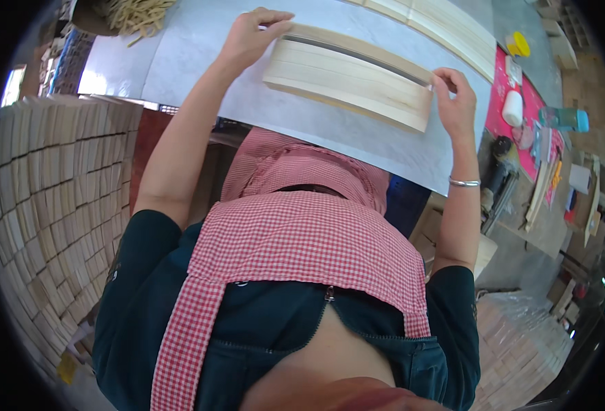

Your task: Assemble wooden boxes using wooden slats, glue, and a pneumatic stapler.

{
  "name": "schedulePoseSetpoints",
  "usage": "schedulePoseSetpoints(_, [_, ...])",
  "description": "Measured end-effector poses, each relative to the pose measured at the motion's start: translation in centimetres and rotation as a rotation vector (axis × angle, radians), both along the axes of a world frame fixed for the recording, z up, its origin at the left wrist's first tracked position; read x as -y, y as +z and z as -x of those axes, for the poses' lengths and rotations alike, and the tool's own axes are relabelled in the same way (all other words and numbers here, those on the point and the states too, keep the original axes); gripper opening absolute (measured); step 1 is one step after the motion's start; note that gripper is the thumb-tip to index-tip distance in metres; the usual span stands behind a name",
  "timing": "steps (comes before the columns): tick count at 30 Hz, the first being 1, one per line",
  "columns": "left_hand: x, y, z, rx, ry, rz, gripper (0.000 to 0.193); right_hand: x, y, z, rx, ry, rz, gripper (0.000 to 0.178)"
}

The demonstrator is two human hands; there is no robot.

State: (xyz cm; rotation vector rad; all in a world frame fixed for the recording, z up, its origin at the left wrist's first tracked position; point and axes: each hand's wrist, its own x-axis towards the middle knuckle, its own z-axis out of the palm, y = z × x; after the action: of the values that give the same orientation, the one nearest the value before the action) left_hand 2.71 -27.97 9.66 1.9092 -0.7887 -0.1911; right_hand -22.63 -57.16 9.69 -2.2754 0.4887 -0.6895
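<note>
A long pale wooden box (347,79) lies at a slant on the white tabletop. Along its far side runs a narrow wooden strip (361,49), with a dark gap between the strip and the box's broad near face. My left hand (251,38) pinches the strip's left end between thumb and fingers. At the other end, my right hand (457,99) has its fingers curled and its thumb against the strip's right tip, beside the box's corner. The undersides of both ends are hidden.
Several pale boards (446,27) lie along the table's far edge. Thin wood strips (138,17) spill from a container at far left. Stacked wooden pieces (63,164) rise at left. To the right are a white bottle (513,108), a teal-capped bottle (563,119) and a yellow object (518,44).
</note>
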Motion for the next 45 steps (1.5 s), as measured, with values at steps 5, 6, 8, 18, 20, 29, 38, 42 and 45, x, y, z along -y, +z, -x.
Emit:
schedulePoseSetpoints(5, [-0.4,0.1,0.0,-0.333,0.121,-0.016,0.027,-0.1,0.3,-0.3,-0.087,-0.012,-0.185,0.012])
schedulePoseSetpoints(6, [-0.3,0.2,0.1,-0.329,0.128,-0.020,0.027,-0.1,0.2,-0.2,-0.085,-0.006,-0.190,0.012])
schedulePoseSetpoints(8, [-0.2,0.7,0.5,-0.372,0.152,-0.022,0.027,-0.2,0.1,-0.2,-0.093,-0.037,-0.206,0.012])
schedulePoseSetpoints(18, [-0.2,1.3,0.9,-0.442,0.187,-0.039,0.027,-0.2,-0.3,-0.3,-0.141,-0.112,-0.178,0.014])
schedulePoseSetpoints(20, [-0.2,1.2,0.9,-0.438,0.188,-0.042,0.028,-0.3,-0.4,-0.3,-0.148,-0.126,-0.137,0.013])
schedulePoseSetpoints(29, [-0.6,0.7,0.8,-0.413,0.123,-0.030,0.028,-1.4,0.0,-0.1,-0.224,-0.185,-0.084,0.016])
schedulePoseSetpoints(38, [-1.5,1.9,2.6,-0.379,0.175,-0.117,0.030,-4.0,-0.5,2.6,-0.100,-0.279,-0.156,0.020])
schedulePoseSetpoints(42, [-1.7,2.1,3.1,-0.360,0.196,-0.147,0.030,-5.0,-0.4,3.0,-0.091,-0.282,-0.059,0.020])
schedulePoseSetpoints(45, [-1.7,1.8,3.3,-0.339,0.201,-0.151,0.031,-5.4,-0.4,2.9,-0.072,-0.274,-0.006,0.020])
